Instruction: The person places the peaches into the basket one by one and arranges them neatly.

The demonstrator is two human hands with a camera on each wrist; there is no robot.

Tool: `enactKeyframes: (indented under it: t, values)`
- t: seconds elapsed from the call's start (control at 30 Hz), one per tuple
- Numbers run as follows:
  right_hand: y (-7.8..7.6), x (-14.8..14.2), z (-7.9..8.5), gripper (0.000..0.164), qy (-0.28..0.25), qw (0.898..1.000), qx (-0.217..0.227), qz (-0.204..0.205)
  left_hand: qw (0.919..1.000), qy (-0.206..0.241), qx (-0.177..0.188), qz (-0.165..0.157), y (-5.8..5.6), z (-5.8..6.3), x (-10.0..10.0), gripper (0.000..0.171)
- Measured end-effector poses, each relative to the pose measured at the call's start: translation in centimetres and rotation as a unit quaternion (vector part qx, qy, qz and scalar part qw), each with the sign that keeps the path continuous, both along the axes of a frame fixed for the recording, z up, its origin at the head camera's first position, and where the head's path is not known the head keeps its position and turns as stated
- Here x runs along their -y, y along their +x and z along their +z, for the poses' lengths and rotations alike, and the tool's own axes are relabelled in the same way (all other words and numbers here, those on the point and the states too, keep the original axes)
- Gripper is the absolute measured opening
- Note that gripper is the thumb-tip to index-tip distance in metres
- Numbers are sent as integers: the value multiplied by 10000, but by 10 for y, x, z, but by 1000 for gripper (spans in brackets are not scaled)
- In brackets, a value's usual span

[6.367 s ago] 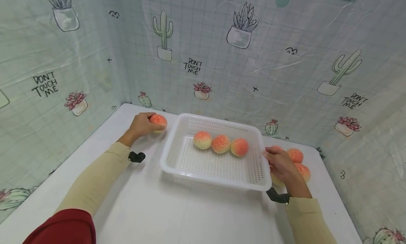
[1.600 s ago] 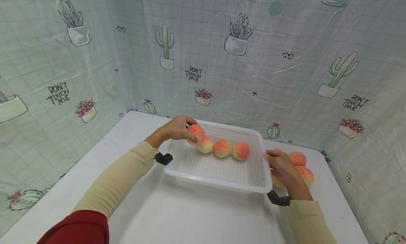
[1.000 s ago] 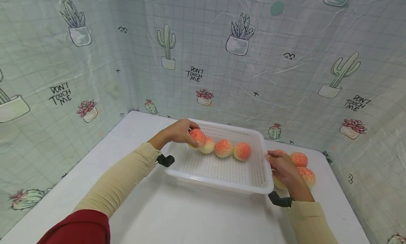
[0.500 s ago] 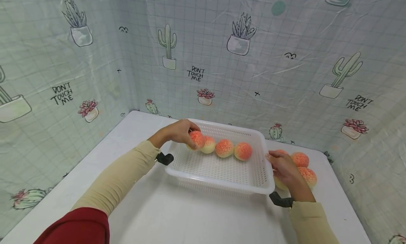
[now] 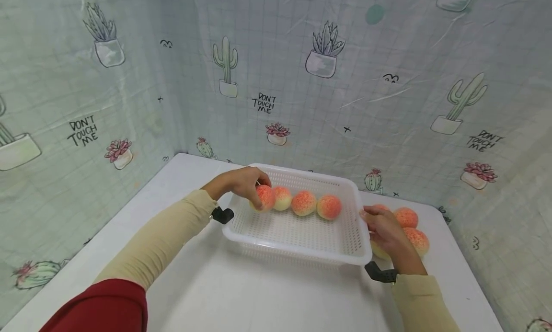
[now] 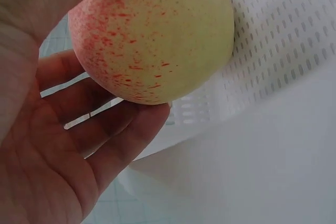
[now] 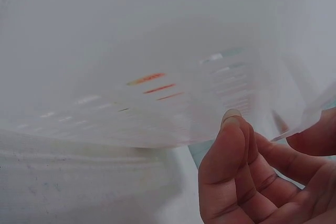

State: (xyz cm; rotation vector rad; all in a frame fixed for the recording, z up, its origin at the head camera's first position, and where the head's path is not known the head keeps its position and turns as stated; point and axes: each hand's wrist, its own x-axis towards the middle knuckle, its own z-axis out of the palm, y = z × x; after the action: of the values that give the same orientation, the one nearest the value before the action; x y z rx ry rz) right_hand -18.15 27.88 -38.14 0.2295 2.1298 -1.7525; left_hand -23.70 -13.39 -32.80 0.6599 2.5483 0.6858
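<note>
A white perforated plastic basket sits mid-table with three red-and-yellow peaches, the middle one among them, in a row inside. At the row's left end my left hand holds another peach, low inside the basket and next to the leftmost one. Thumb and fingers wrap this peach in the left wrist view, its pale yellow side showing. My right hand grips the basket's right rim, thumb on top. The right wrist view shows the curled fingers under the rim, close to the slotted basket wall.
Several more peaches, such as one at the back and one in front of it, lie on the white table right of the basket, partly behind my right hand. A cactus-print curtain encloses the table's back and sides.
My left hand has carried the peach from the table left of the basket over its rim, then lowered it beside the others. My right hand stays on the right rim.
</note>
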Motion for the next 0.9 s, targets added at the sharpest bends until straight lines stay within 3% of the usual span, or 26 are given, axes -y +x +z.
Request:
enactKeyframes:
  t: [0.43,0.6,0.9]
  values:
    - [1,-1,-1,58,28,10000,-7,-35,9975,-560,87,-428,-7,-4,-6,61]
    - [1,0,-1,58,49,10000,-21,-21,9955,-830,268,-383,-11,-5,-9,63]
    - [0,-1,-3,58,74,10000,-46,39,9933,-1053,212,-433,-14,-9,-12,63]
